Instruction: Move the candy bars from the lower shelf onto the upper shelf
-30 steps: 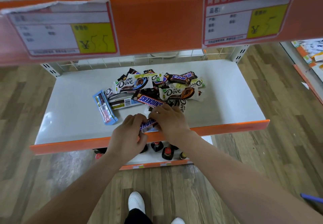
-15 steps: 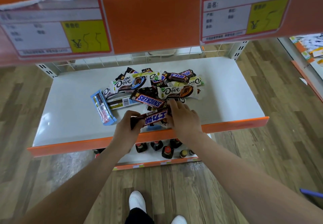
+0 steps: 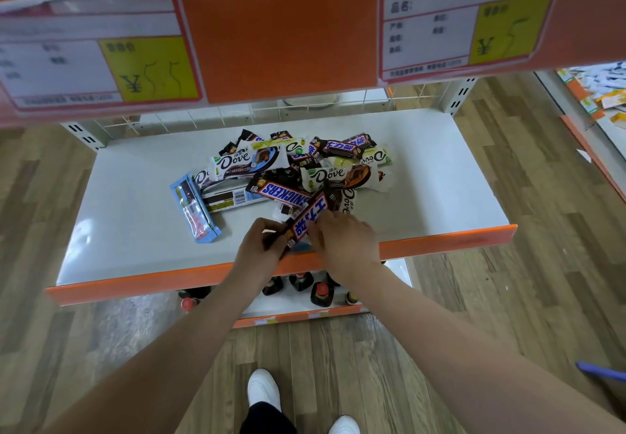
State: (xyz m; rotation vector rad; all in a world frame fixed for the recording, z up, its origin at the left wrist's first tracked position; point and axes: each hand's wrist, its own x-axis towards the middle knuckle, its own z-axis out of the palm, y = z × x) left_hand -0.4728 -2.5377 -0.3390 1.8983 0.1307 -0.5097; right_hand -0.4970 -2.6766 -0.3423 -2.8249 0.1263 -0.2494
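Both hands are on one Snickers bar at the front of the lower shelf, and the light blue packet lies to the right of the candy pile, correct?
Not quite. The head view shows the light blue packet to the left of the candy pile, not the right. The rest holds: the left hand and right hand both grip one Snickers bar near the lower shelf's front.

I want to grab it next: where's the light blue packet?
In the head view, the light blue packet lies flat on the white shelf, left of the candy pile.
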